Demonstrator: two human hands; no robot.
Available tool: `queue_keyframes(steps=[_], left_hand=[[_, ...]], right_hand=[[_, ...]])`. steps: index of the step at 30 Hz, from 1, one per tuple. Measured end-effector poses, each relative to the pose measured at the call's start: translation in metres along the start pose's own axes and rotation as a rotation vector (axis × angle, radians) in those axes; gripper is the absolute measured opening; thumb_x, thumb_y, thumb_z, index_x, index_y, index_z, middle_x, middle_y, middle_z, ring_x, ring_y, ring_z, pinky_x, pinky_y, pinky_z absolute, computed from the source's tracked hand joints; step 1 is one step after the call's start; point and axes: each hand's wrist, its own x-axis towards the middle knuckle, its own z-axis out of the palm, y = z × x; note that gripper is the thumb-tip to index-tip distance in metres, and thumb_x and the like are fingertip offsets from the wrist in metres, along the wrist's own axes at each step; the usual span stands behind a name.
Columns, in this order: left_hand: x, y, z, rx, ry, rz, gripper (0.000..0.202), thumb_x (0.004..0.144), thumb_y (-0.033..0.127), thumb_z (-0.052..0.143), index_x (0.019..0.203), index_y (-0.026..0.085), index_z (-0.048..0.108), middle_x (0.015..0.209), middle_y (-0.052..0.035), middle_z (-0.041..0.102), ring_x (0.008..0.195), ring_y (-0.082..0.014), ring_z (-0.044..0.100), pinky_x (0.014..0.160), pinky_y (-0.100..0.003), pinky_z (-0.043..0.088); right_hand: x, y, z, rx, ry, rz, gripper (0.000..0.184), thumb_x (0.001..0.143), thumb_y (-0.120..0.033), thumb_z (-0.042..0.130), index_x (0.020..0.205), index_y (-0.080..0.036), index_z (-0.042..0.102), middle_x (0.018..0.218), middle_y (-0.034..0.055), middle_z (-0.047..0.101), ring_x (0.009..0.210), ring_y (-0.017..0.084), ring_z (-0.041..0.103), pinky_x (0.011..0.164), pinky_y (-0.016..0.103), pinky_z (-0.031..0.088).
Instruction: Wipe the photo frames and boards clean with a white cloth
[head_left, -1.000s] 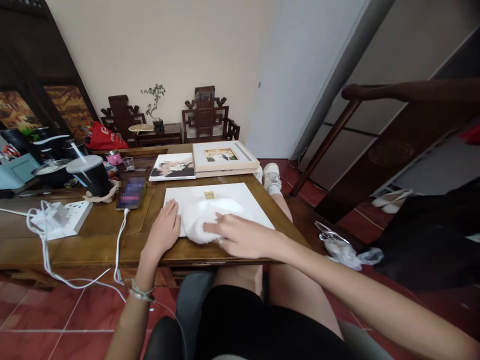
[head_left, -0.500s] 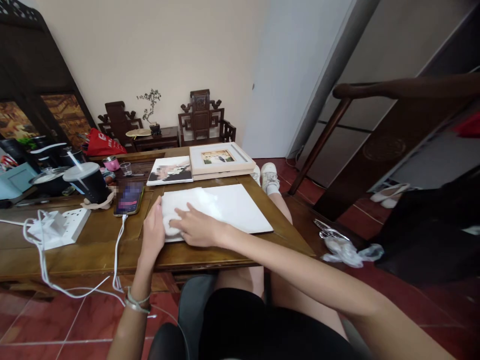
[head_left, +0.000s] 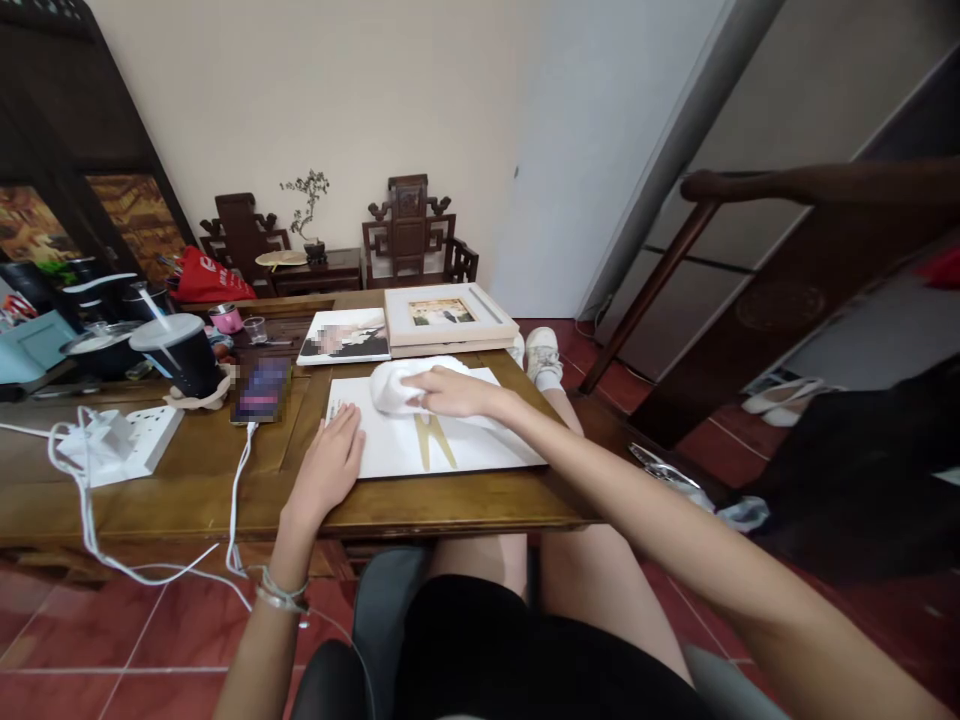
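Note:
A flat white panel [head_left: 382, 455] lies on the wooden table in front of me. Small dark print shows near its left edge, and a gold two-legged shape [head_left: 433, 442] stands out at its middle. Bunched under my right hand [head_left: 450, 390] is a white cloth [head_left: 394, 385], gripped and pressed on the panel's far half. The cloth hides the top of the gold shape. My left hand [head_left: 334, 460] lies flat on the panel's left end, fingers stretched out, holding nothing.
Behind the panel are a photo print [head_left: 345, 337] and boxed picture frames [head_left: 450, 318]. On the left are a phone [head_left: 261, 390] on a cable, a lidded cup [head_left: 180, 355] and a power strip [head_left: 154, 435]. The table's wooden edge [head_left: 465, 518] runs close to my lap.
My right hand has carried the cloth from the panel's near left to its far middle, uncovering the gold shape and print. My left hand has moved from the panel's edge onto its surface.

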Motion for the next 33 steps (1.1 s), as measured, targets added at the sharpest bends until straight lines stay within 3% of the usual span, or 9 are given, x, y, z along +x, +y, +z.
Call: queue_keyframes(steps=[4, 7, 11, 14, 20, 25, 29, 33], left_hand=[[0.001, 0.002, -0.003, 0.021, 0.008, 0.01, 0.046, 0.097, 0.03, 0.03, 0.134, 0.01, 0.049, 0.145, -0.0148, 0.044, 0.139, -0.0242, 0.034, 0.115, -0.046, 0.024], [0.001, 0.002, -0.004, 0.01, 0.03, 0.003, 0.045, 0.095, 0.03, 0.032, 0.132, 0.012, 0.051, 0.143, -0.0142, 0.047, 0.137, -0.0242, 0.037, 0.115, -0.045, 0.027], [0.002, 0.001, -0.004, -0.016, 0.048, -0.013, 0.044, 0.094, 0.03, 0.034, 0.13, 0.012, 0.053, 0.143, -0.0139, 0.047, 0.136, -0.0243, 0.039, 0.114, -0.044, 0.029], [0.001, 0.0, -0.003, -0.033, 0.052, -0.009, 0.043, 0.094, 0.029, 0.035, 0.13, 0.014, 0.054, 0.143, -0.0116, 0.048, 0.136, -0.0236, 0.039, 0.114, -0.045, 0.029], [0.0, -0.002, -0.002, -0.061, 0.043, -0.037, 0.046, 0.095, 0.029, 0.031, 0.132, 0.012, 0.053, 0.144, -0.0108, 0.046, 0.138, -0.0212, 0.036, 0.116, -0.043, 0.026], [0.0, -0.004, -0.001, -0.103, 0.039, -0.046, 0.046, 0.096, 0.03, 0.029, 0.13, 0.012, 0.054, 0.144, -0.0106, 0.046, 0.138, -0.0203, 0.036, 0.116, -0.043, 0.025], [0.0, -0.003, 0.0, -0.071, 0.068, -0.022, 0.044, 0.096, 0.029, 0.03, 0.128, 0.012, 0.056, 0.141, -0.012, 0.049, 0.136, -0.0209, 0.039, 0.115, -0.044, 0.028], [0.0, -0.001, 0.0, -0.016, 0.045, -0.003, 0.045, 0.095, 0.029, 0.031, 0.13, 0.011, 0.052, 0.144, -0.0137, 0.046, 0.138, -0.023, 0.037, 0.115, -0.046, 0.028]], right_hand=[[0.044, -0.007, 0.009, -0.004, 0.029, 0.023, 0.032, 0.087, -0.019, 0.042, 0.11, -0.011, 0.062, 0.117, 0.0145, 0.066, 0.104, 0.029, 0.058, 0.087, 0.034, 0.042], [0.066, -0.025, 0.016, 0.013, 0.047, -0.019, 0.036, 0.085, -0.014, 0.04, 0.115, -0.012, 0.06, 0.123, 0.0109, 0.064, 0.108, 0.026, 0.057, 0.091, 0.03, 0.04], [0.077, -0.034, 0.019, 0.039, 0.087, -0.024, 0.038, 0.086, -0.012, 0.038, 0.118, -0.01, 0.059, 0.128, 0.0092, 0.061, 0.114, 0.024, 0.054, 0.094, 0.027, 0.038], [0.071, -0.018, 0.012, 0.054, 0.08, 0.038, 0.036, 0.087, -0.016, 0.042, 0.116, -0.008, 0.06, 0.128, 0.0118, 0.061, 0.113, 0.024, 0.055, 0.093, 0.027, 0.039], [0.021, 0.045, -0.011, 0.069, 0.078, 0.253, 0.035, 0.085, -0.021, 0.045, 0.114, -0.013, 0.064, 0.125, 0.0121, 0.063, 0.106, 0.028, 0.059, 0.09, 0.036, 0.045], [-0.036, 0.078, -0.012, 0.057, 0.133, 0.382, 0.04, 0.087, -0.027, 0.041, 0.119, -0.015, 0.06, 0.131, 0.0121, 0.058, 0.115, 0.03, 0.054, 0.097, 0.04, 0.04], [-0.076, 0.069, -0.003, 0.055, 0.107, 0.391, 0.033, 0.083, -0.026, 0.042, 0.107, -0.018, 0.064, 0.115, 0.0107, 0.065, 0.113, 0.03, 0.054, 0.098, 0.042, 0.039], [-0.121, 0.033, -0.006, 0.094, -0.016, 0.32, 0.021, 0.082, -0.029, 0.043, 0.089, -0.022, 0.061, 0.096, 0.008, 0.067, 0.101, 0.028, 0.057, 0.093, 0.041, 0.043]])
